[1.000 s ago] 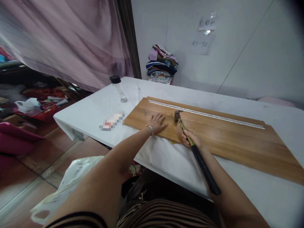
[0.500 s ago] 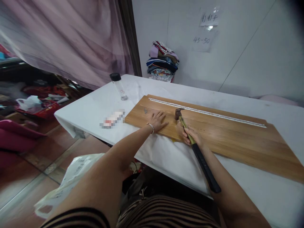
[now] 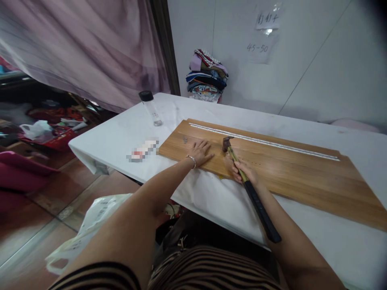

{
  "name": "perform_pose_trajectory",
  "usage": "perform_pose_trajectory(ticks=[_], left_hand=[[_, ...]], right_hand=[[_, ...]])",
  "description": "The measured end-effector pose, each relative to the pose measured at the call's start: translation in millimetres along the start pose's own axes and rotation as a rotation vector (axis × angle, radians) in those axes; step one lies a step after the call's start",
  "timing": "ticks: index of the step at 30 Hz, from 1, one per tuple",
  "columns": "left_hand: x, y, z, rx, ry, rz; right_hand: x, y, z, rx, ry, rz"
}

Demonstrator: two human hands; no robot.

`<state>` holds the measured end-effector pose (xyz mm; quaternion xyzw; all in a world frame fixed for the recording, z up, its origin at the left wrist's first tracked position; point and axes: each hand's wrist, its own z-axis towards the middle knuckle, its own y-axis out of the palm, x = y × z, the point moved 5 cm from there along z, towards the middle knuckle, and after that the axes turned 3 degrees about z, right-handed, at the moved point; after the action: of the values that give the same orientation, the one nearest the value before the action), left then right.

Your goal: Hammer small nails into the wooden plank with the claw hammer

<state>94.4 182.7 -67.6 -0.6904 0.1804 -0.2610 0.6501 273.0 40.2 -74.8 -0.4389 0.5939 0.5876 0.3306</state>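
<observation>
My left hand (image 3: 202,154) lies flat on the near left part of a long wooden board (image 3: 290,177), its fingers spread and holding nothing. Wrapped round the yellowish part of a claw hammer's handle are the fingers of my right hand (image 3: 242,169). The hammer (image 3: 260,211) has a rusty head above the board and a black grip that slants back toward my body. A few small nails (image 3: 185,139) sit on the board beyond my left hand. Near my right hand, several dark dots mark the wood.
A white strip (image 3: 266,143) runs along the board's far side. On the white-covered table (image 3: 99,141) stand a clear bottle with a black lid (image 3: 151,108) and a blurred-out item (image 3: 142,151). Folded cloths (image 3: 207,76) are stacked by the wall. A plastic bag (image 3: 93,221) hangs at lower left.
The view has shifted very slightly. Both hands and the hammer keep the same places on and over the board.
</observation>
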Motion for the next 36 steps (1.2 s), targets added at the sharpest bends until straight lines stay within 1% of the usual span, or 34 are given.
perform_pose_trajectory(ticks=[6,18,28,36], left_hand=[[0.1,0.5,0.4,0.003,0.006,0.002],[0.0,1.5,1.3,0.005,0.013,0.000],[2.2,-1.0,0.1,-0.009,0.012,-0.005],[0.4,0.7,0.9,0.004,0.007,-0.024]], right_hand=[[1.9,-1.9,1.6,-0.015,0.008,0.002],[0.4,-1.3,0.6,0.012,0.018,-0.019],[-4.3,4.1,-0.7,0.016,0.009,-0.020],[-2.2,2.0,-0.6,0.017,0.012,-0.014]])
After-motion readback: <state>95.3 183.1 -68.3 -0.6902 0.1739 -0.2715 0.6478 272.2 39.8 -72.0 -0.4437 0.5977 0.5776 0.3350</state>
